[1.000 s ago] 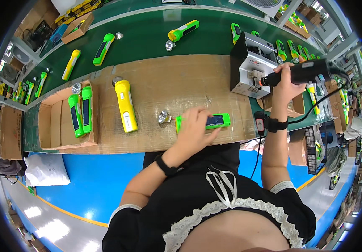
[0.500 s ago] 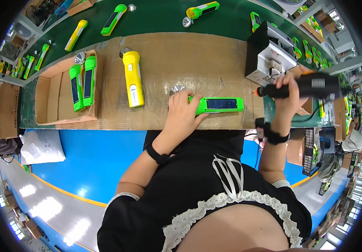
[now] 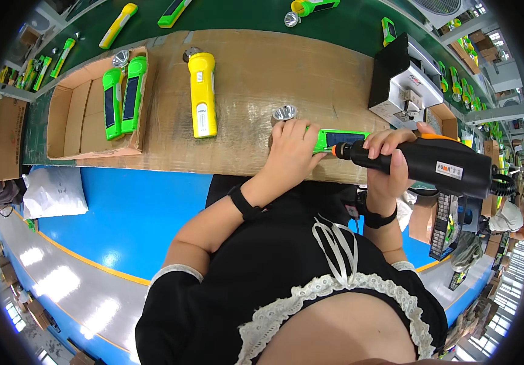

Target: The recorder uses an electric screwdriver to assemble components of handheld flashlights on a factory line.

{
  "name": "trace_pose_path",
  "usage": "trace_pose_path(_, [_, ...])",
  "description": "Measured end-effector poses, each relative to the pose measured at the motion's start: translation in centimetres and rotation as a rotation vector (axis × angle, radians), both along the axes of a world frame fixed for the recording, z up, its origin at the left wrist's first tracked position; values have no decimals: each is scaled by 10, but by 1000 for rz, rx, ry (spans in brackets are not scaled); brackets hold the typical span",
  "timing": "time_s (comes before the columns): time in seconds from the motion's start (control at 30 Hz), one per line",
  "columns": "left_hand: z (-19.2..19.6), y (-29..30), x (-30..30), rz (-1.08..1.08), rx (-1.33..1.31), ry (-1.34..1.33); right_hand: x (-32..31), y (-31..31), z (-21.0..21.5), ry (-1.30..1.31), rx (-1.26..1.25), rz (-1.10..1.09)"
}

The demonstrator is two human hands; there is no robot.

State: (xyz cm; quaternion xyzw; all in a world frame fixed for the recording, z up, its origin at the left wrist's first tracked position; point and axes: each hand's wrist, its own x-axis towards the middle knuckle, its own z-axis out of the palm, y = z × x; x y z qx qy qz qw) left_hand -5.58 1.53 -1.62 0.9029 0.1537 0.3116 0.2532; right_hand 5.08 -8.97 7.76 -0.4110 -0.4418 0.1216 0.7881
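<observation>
On the cardboard-covered bench, my left hand (image 3: 291, 149) is closed around the head end of a green flashlight (image 3: 342, 138) with a dark solar panel facing up. A shiny reflector (image 3: 284, 112) sits just beyond those fingers. My right hand (image 3: 391, 159) grips a black electric screwdriver (image 3: 423, 161), held level and pointing left. Its orange tip (image 3: 336, 151) is at the flashlight's near side, close to my left fingertips. Whether the bit touches a screw is hidden. Farther left lies a yellow flashlight (image 3: 202, 94), with its reflector (image 3: 193, 55) at its head.
An open cardboard tray (image 3: 70, 125) at left holds two green flashlights (image 3: 131, 94). A black-and-white boxy machine (image 3: 399, 97) stands at the right behind the screwdriver. Several flashlights lie along the green bench surface (image 3: 231, 15) at the back. The screwdriver's coiled cord (image 3: 504, 185) trails right.
My right hand has brought the screwdriver left and nearer, from beside the boxy machine to the green flashlight. My left hand still holds the flashlight. The whole view has shifted slightly.
</observation>
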Motion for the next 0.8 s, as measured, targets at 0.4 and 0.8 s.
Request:
trace_pose_path(0.4, [3, 2, 0, -57, 5, 14, -12, 7, -12, -299, -207, 2])
trace_pose_path(0.8, [9, 10, -1, -122, 63, 56, 3, 9, -13, -567, -367, -164])
